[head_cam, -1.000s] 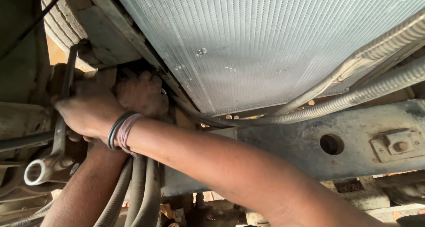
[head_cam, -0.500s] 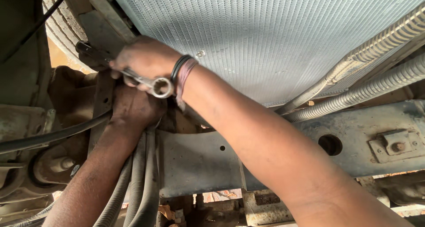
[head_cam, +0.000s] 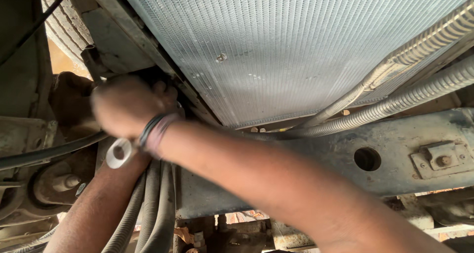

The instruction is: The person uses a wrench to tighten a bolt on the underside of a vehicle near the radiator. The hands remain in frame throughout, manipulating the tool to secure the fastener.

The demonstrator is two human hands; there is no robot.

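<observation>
Fingers: your right hand [head_cam: 126, 107] has its fingers curled tight round a spanner [head_cam: 118, 152], though motion blur softens the knuckles
Spanner: its silver ring end pokes out below your right wrist, just left of the bands; the other end is hidden inside your fist, so you cannot tell what it sits on
Bands: dark and pinkish wristbands [head_cam: 155, 132] circle your right wrist, touching the spanner's shank
Right arm: it runs from the lower right corner up and left across the frame, crossing in front of the crossmember [head_cam: 316, 169]
Left hand: your left hand [head_cam: 71, 100] is up behind and left of the right one, mostly covered by it; you cannot tell whether its fingers are open or closed, or what they touch
Left arm: your forearm rises from the bottom left, passing under the spanner's ring end
Radiator: a finned grey radiator [head_cam: 276, 50] fills the upper middle and right, its lower left corner just beside your right hand
Hoses: two ribbed hoses [head_cam: 395, 102] run from the right edge down toward the radiator's lower edge; three more hoses [head_cam: 148, 208] hang beside your left forearm
Crossmember: rusty steel with a round hole [head_cam: 367, 159] and a bolted bracket [head_cam: 439, 159] near the right edge
Mount: a large bolt [head_cam: 61, 182] in a round mount sits at lower left, near your left forearm
</observation>
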